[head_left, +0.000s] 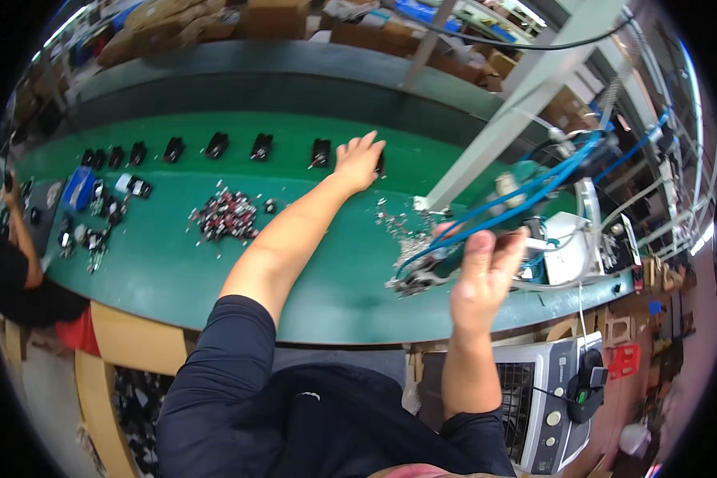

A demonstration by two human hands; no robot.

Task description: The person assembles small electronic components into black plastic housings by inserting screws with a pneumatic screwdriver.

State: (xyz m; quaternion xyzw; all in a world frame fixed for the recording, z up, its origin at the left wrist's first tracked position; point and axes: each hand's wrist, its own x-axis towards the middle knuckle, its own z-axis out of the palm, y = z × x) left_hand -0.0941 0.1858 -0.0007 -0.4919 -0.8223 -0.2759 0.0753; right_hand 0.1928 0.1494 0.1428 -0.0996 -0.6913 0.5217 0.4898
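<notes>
Mostly green workbench (350, 311) under left hand (358, 162); beyond, apparently cartons (275, 17).

I count nine small black units (262, 146) along the one green bench (334, 295), the ninth partly covered by my left hand (358, 165). With my right hand (486, 279), that makes two hands of mine. I see one blue bin (80, 189), two heaps, one of mixed red, black and white parts (227, 215) and one of silvery parts (412, 245), one red stool (625, 361), and three knobs (553, 418) on one grey-and-white appliance (569, 362). The silvery pieces are too small to number.
</notes>
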